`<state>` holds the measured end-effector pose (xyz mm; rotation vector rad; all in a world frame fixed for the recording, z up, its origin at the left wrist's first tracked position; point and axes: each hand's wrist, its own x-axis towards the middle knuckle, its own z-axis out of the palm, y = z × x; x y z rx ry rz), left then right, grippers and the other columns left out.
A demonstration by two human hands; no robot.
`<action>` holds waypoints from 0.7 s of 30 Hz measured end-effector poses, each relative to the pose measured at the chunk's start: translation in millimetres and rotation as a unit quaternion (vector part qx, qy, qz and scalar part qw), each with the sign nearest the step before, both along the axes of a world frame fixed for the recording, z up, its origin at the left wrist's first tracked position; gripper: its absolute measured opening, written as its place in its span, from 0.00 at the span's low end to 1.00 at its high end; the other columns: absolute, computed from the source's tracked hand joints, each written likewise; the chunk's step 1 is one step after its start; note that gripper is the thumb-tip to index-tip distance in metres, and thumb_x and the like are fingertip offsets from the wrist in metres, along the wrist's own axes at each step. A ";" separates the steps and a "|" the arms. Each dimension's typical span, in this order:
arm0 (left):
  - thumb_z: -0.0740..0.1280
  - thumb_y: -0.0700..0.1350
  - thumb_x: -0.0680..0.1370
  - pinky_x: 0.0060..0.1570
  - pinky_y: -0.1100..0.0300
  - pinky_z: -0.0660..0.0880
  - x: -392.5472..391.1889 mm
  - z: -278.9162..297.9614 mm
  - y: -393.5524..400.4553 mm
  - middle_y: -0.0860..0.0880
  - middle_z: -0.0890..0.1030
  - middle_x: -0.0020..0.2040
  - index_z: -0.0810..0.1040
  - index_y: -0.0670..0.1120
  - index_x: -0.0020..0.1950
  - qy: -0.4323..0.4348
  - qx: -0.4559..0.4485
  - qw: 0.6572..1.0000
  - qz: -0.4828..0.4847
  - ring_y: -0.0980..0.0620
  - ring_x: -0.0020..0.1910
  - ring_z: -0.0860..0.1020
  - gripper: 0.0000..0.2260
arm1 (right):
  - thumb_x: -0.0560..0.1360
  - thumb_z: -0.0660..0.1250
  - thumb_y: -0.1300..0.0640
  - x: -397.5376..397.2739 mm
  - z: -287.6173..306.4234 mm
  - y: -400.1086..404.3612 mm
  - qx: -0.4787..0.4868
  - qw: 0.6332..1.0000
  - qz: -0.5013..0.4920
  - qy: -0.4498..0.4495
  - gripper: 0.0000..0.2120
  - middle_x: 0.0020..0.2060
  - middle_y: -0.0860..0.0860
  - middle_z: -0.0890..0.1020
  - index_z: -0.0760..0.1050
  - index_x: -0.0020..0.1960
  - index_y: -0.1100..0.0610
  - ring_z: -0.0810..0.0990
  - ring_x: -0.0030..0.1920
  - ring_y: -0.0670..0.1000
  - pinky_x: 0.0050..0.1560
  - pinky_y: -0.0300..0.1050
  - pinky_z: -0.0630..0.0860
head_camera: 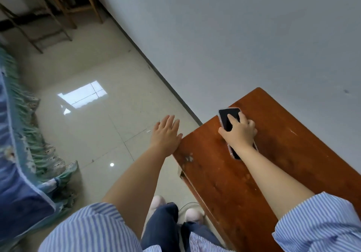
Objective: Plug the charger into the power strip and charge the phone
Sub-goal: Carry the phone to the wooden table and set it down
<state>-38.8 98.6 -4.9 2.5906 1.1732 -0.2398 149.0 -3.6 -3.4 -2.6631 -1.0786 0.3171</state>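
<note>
A black phone (227, 118) in a clear case lies flat, screen up, on the reddish wooden table (283, 154). My right hand (239, 132) rests on top of it, fingers wrapped around its edges, covering its middle. My left hand (167, 132) is open, fingers spread, held over the floor just left of the table's edge, holding nothing. A thin pale cable (185, 206) shows on the floor by my feet. No charger or power strip is in view.
A pale wall (234, 37) runs behind the table. Glossy floor tiles (97, 125) stretch to the left. A bed with a blue and green cover (21, 144) is at the far left. Wooden furniture legs (64, 7) stand at the top left.
</note>
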 end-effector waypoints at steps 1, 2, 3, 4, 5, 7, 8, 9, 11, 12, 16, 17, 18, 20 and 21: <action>0.51 0.51 0.80 0.73 0.49 0.50 -11.3 4.1 17.2 0.45 0.52 0.77 0.52 0.45 0.73 0.006 0.013 1.000 0.008 0.46 0.75 0.47 0.23 | 0.71 0.64 0.48 -10.0 3.7 20.0 0.004 1.000 0.028 0.000 0.25 0.71 0.57 0.63 0.66 0.66 0.52 0.64 0.63 0.62 0.61 0.57 0.65; 0.52 0.51 0.80 0.73 0.49 0.51 -26.2 8.8 37.7 0.44 0.52 0.76 0.52 0.44 0.73 0.008 0.026 0.999 0.021 0.46 0.75 0.47 0.23 | 0.70 0.65 0.48 -21.8 7.4 44.6 0.008 0.998 0.057 0.003 0.26 0.71 0.57 0.64 0.66 0.66 0.52 0.64 0.63 0.62 0.61 0.57 0.65; 0.53 0.50 0.80 0.73 0.49 0.52 -40.7 13.0 58.6 0.44 0.52 0.76 0.53 0.43 0.72 0.011 0.038 0.999 0.035 0.46 0.75 0.48 0.23 | 0.70 0.65 0.48 -32.6 11.7 69.5 0.012 0.997 0.083 0.001 0.26 0.70 0.57 0.64 0.66 0.66 0.52 0.64 0.63 0.62 0.61 0.57 0.65; 0.54 0.49 0.79 0.72 0.49 0.53 -51.7 17.6 75.8 0.44 0.53 0.76 0.54 0.42 0.72 0.013 0.049 0.998 0.045 0.46 0.75 0.48 0.23 | 0.69 0.66 0.48 -41.6 16.1 90.1 0.015 0.995 0.100 0.003 0.26 0.70 0.57 0.64 0.67 0.66 0.52 0.64 0.62 0.62 0.60 0.57 0.65; 0.54 0.49 0.79 0.72 0.50 0.54 -64.2 22.2 94.6 0.44 0.53 0.76 0.55 0.42 0.71 0.015 0.060 0.997 0.056 0.47 0.75 0.49 0.23 | 0.69 0.66 0.49 -52.1 21.0 112.9 0.020 0.993 0.116 0.004 0.26 0.70 0.58 0.64 0.67 0.65 0.52 0.64 0.62 0.63 0.59 0.56 0.65; 0.55 0.48 0.79 0.71 0.50 0.55 -97.6 32.3 141.3 0.44 0.54 0.76 0.56 0.41 0.70 0.018 0.081 0.993 0.080 0.46 0.75 0.49 0.22 | 0.68 0.66 0.49 -81.0 29.3 170.6 0.032 0.988 0.152 0.000 0.26 0.70 0.57 0.65 0.67 0.65 0.51 0.64 0.61 0.63 0.58 0.55 0.65; 0.56 0.47 0.79 0.71 0.50 0.55 -108.5 37.0 157.5 0.44 0.54 0.76 0.57 0.41 0.70 0.022 0.086 0.992 0.088 0.46 0.75 0.49 0.22 | 0.68 0.67 0.50 -91.2 33.8 190.0 0.035 0.986 0.164 -0.002 0.26 0.70 0.57 0.65 0.68 0.65 0.51 0.64 0.61 0.63 0.57 0.55 0.65; 0.56 0.47 0.79 0.71 0.50 0.55 -129.6 42.6 186.0 0.44 0.54 0.76 0.57 0.41 0.70 0.022 0.096 0.990 0.101 0.46 0.75 0.50 0.21 | 0.67 0.67 0.50 -110.8 40.0 223.8 0.040 0.983 0.179 -0.008 0.27 0.70 0.57 0.65 0.68 0.65 0.51 0.64 0.61 0.63 0.57 0.55 0.65; 0.56 0.46 0.78 0.71 0.50 0.56 -166.1 54.3 233.7 0.43 0.55 0.75 0.58 0.41 0.69 0.024 0.107 0.986 0.126 0.46 0.75 0.50 0.21 | 0.67 0.67 0.50 -145.1 53.4 281.0 0.054 0.978 0.201 -0.014 0.27 0.70 0.57 0.65 0.68 0.65 0.51 0.65 0.60 0.63 0.57 0.55 0.66; 0.56 0.46 0.78 0.70 0.50 0.56 -183.3 61.1 256.4 0.43 0.55 0.75 0.59 0.41 0.68 0.023 0.112 0.984 0.137 0.46 0.75 0.50 0.20 | 0.66 0.67 0.50 -163.0 60.1 308.2 0.061 0.975 0.211 -0.013 0.27 0.70 0.57 0.65 0.68 0.65 0.52 0.65 0.60 0.63 0.57 0.55 0.66; 0.58 0.43 0.77 0.67 0.50 0.59 -241.2 86.7 331.8 0.43 0.61 0.72 0.64 0.40 0.65 0.016 0.134 0.973 0.187 0.46 0.73 0.55 0.17 | 0.66 0.69 0.49 -227.1 81.6 399.5 0.082 0.964 0.251 -0.016 0.28 0.70 0.57 0.65 0.68 0.64 0.51 0.65 0.61 0.62 0.58 0.54 0.66; 0.58 0.43 0.77 0.67 0.50 0.60 -260.8 93.3 356.5 0.43 0.62 0.71 0.65 0.40 0.64 0.014 0.141 0.969 0.204 0.46 0.72 0.56 0.17 | 0.66 0.69 0.49 -247.5 87.9 429.9 0.088 0.959 0.267 -0.019 0.28 0.69 0.56 0.66 0.69 0.64 0.51 0.65 0.61 0.63 0.58 0.54 0.66; 0.58 0.42 0.77 0.66 0.51 0.60 -270.9 98.1 370.7 0.43 0.63 0.71 0.65 0.40 0.64 0.011 0.143 0.966 0.216 0.47 0.73 0.56 0.16 | 0.65 0.69 0.49 -259.6 92.2 447.7 0.094 0.956 0.277 -0.019 0.28 0.69 0.56 0.66 0.69 0.64 0.51 0.65 0.60 0.63 0.58 0.55 0.66; 0.58 0.41 0.77 0.66 0.51 0.61 -292.5 106.2 404.3 0.43 0.63 0.70 0.65 0.41 0.63 0.007 0.150 0.960 0.235 0.47 0.73 0.55 0.15 | 0.65 0.70 0.49 -285.3 100.9 488.1 0.108 0.948 0.298 -0.020 0.26 0.69 0.56 0.67 0.70 0.62 0.51 0.66 0.60 0.62 0.58 0.55 0.66; 0.58 0.41 0.77 0.65 0.51 0.62 -303.7 109.2 423.9 0.44 0.63 0.70 0.65 0.41 0.63 0.003 0.157 0.957 0.242 0.47 0.73 0.55 0.15 | 0.65 0.70 0.49 -298.1 104.9 511.5 0.114 0.945 0.306 -0.020 0.26 0.69 0.56 0.67 0.71 0.61 0.52 0.66 0.59 0.62 0.58 0.54 0.65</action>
